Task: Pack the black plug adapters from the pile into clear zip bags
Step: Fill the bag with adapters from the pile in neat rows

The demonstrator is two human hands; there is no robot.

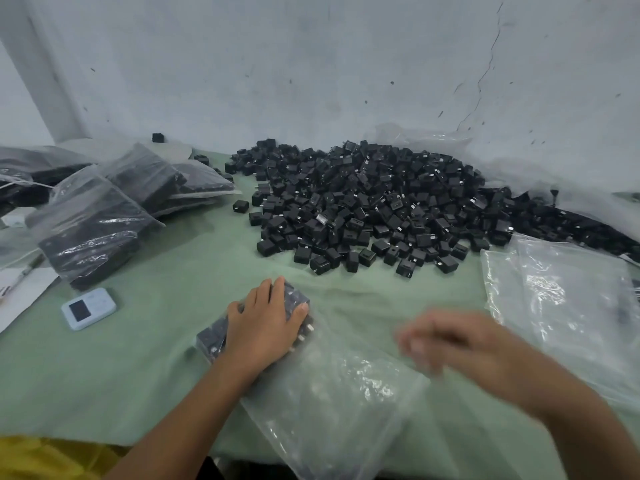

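Note:
A big pile of black plug adapters lies on the green cloth against the wall. In front of me a clear zip bag lies on the cloth, with a block of adapters inside its far end. My left hand rests flat on that block through the plastic, fingers straight. My right hand hovers over the bag's right side, blurred by motion; its fingers look loosely bent and nothing shows in them.
Filled bags of adapters are stacked at the left. A small white device with a dark screen lies near them. Empty clear bags lie at the right. Papers sit at the left edge.

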